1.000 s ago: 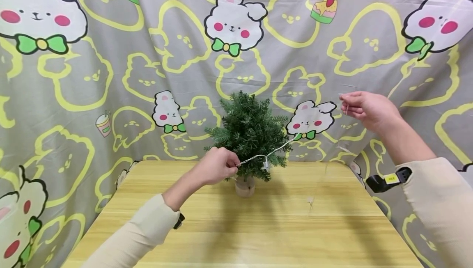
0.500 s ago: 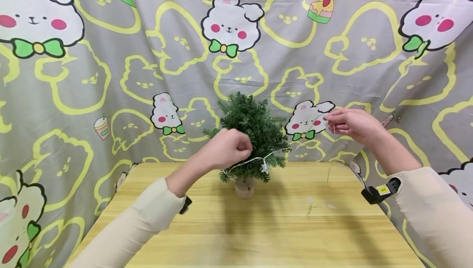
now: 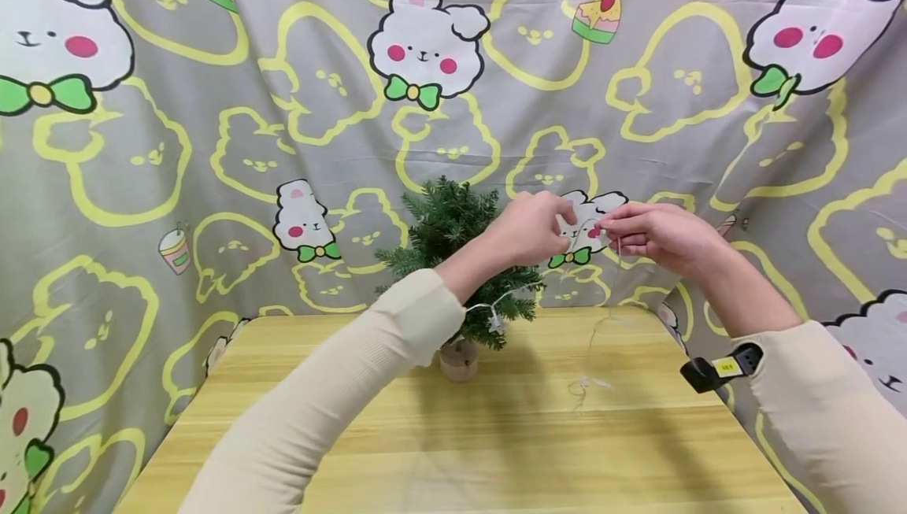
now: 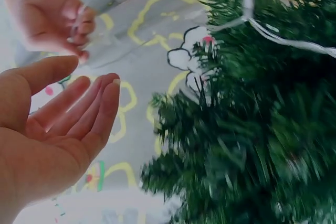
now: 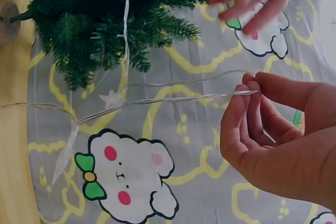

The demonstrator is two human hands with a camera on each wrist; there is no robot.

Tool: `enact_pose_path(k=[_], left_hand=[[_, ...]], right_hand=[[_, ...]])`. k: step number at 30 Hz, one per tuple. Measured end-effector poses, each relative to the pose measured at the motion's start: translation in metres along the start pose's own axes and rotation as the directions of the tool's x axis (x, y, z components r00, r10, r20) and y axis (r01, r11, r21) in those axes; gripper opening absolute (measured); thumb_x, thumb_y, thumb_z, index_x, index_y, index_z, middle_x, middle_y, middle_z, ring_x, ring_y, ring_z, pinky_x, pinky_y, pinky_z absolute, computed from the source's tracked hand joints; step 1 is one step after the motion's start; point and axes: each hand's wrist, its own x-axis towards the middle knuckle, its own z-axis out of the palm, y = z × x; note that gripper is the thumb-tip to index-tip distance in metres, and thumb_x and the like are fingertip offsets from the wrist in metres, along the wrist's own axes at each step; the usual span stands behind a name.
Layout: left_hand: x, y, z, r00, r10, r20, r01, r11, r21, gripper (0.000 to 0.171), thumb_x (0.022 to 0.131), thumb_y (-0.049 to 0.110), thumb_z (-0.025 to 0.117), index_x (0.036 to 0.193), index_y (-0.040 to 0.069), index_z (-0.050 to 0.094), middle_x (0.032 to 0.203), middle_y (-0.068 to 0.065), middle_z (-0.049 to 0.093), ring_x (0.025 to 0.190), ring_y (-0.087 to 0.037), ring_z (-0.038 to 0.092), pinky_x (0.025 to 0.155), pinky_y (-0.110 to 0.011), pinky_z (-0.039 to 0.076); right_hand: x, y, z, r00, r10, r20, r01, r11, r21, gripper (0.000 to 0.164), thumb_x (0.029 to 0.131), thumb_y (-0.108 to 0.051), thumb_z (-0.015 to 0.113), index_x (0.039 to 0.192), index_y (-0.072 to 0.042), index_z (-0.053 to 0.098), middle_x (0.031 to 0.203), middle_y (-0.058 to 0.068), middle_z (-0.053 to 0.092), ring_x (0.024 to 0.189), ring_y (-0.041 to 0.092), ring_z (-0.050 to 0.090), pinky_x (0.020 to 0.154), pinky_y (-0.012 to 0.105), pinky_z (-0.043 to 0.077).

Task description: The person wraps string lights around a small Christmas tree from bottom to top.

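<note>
A small green artificial Christmas tree stands upright on its round wooden base. White string lights cross its front, with a star-shaped bulb on the wire. To the right of the tree, my right hand pinches the wire between thumb and fingertips; a length hangs from it towards the table. My left hand reaches across the tree's front, thumb and fingers apart, near the right hand. In the left wrist view nothing lies between its fingers. My left forearm hides part of the tree in the head view.
The wooden table carries the loose end of the lights to the right of the base. A grey patterned curtain hangs close behind the tree and at both sides.
My left hand has let go of the wire left of the tree and moved right, across its front. My right hand has come lower and inwards, still pinching the wire.
</note>
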Motion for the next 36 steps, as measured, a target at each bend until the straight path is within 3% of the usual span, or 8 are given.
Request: enact_pose_path(k=[5, 12, 16, 19, 24, 29, 33, 36], left_hand=[[0.013, 0.001, 0.01, 0.999, -0.03, 0.022, 0.031, 0.999, -0.044, 0.036, 0.096, 0.013, 0.065, 0.132, 0.014, 0.068, 0.114, -0.002, 0.076, 0.098, -0.012, 0.072, 0.071, -0.019, 0.053], [0.018, -0.002, 0.012, 0.998, 0.016, 0.06, -0.013, 0.999, -0.052, 0.016, 0.093, 0.015, 0.069, 0.105, 0.017, 0.08, 0.129, 0.002, 0.07, 0.094, -0.009, 0.071, 0.076, -0.019, 0.049], [0.018, 0.003, 0.013, 0.995, 0.026, 0.095, -0.013, 0.991, -0.136, 0.011, 0.094, 0.018, 0.07, 0.1, 0.015, 0.078, 0.104, 0.004, 0.073, 0.07, -0.005, 0.069, 0.067, -0.019, 0.05], [0.017, 0.01, 0.014, 0.991, 0.043, 0.129, -0.014, 0.975, -0.221, 0.007, 0.095, 0.016, 0.069, 0.094, 0.013, 0.076, 0.085, 0.003, 0.075, 0.064, -0.006, 0.069, 0.062, -0.019, 0.051], [0.012, 0.023, 0.011, 0.98, 0.092, 0.179, -0.004, 0.898, -0.44, 0.012, 0.096, 0.008, 0.066, 0.084, 0.006, 0.069, 0.081, -0.011, 0.077, 0.072, -0.019, 0.076, 0.065, -0.025, 0.059], [0.008, 0.034, 0.003, 0.976, 0.067, 0.208, 0.068, 0.811, -0.58, 0.01, 0.096, 0.006, 0.067, 0.086, 0.004, 0.067, 0.08, -0.011, 0.077, 0.075, -0.022, 0.076, 0.067, -0.027, 0.061], [0.006, 0.038, -0.001, 0.972, 0.052, 0.228, 0.125, 0.708, -0.695, 0.008, 0.095, 0.004, 0.068, 0.087, 0.001, 0.068, 0.079, -0.015, 0.076, 0.071, -0.022, 0.076, 0.071, -0.032, 0.062], [0.006, 0.038, -0.003, 0.964, 0.058, 0.259, 0.157, 0.661, -0.734, 0.007, 0.095, 0.003, 0.068, 0.089, -0.001, 0.068, 0.081, -0.018, 0.076, 0.071, -0.023, 0.076, 0.072, -0.033, 0.062]], right_hand=[[-0.005, -0.009, -0.001, 0.999, -0.011, 0.037, 0.01, 1.0, 0.022, 0.015, 0.103, -0.012, 0.057, 0.1, -0.017, 0.071, 0.09, -0.004, 0.069, 0.079, 0.011, 0.062, 0.075, 0.024, 0.056], [-0.01, -0.014, -0.016, 0.999, -0.031, 0.041, 0.023, 0.984, 0.178, 0.022, 0.104, -0.006, 0.053, 0.098, -0.015, 0.073, 0.093, -0.003, 0.069, 0.08, 0.013, 0.064, 0.077, 0.023, 0.056], [-0.011, -0.014, -0.023, 0.998, -0.046, 0.048, 0.033, 0.97, 0.242, 0.023, 0.104, -0.005, 0.051, 0.099, -0.012, 0.072, 0.093, -0.001, 0.067, 0.079, 0.014, 0.063, 0.076, 0.024, 0.056], [-0.011, -0.014, -0.025, 0.998, -0.047, 0.048, 0.034, 0.969, 0.245, 0.023, 0.105, -0.006, 0.051, 0.099, -0.013, 0.072, 0.093, -0.001, 0.067, 0.078, 0.013, 0.062, 0.075, 0.023, 0.056], [-0.013, -0.014, -0.029, 0.994, -0.073, 0.083, 0.048, 0.962, 0.268, 0.024, 0.105, -0.005, 0.049, 0.101, -0.011, 0.072, 0.091, 0.0, 0.066, 0.079, 0.013, 0.062, 0.075, 0.024, 0.056], [-0.016, -0.013, -0.032, 0.99, -0.091, 0.112, 0.056, 0.957, 0.283, 0.024, 0.105, -0.006, 0.049, 0.103, -0.011, 0.071, 0.091, 0.001, 0.066, 0.08, 0.013, 0.063, 0.076, 0.024, 0.056], [-0.017, -0.013, -0.033, 0.992, -0.081, 0.095, 0.054, 0.965, 0.258, 0.023, 0.106, -0.007, 0.049, 0.101, -0.013, 0.071, 0.092, 0.0, 0.066, 0.082, 0.013, 0.063, 0.078, 0.023, 0.056], [-0.017, -0.013, -0.033, 0.994, -0.07, 0.087, 0.047, 0.967, 0.251, 0.022, 0.105, -0.008, 0.05, 0.101, -0.013, 0.071, 0.093, -0.001, 0.066, 0.082, 0.012, 0.063, 0.078, 0.023, 0.056]])
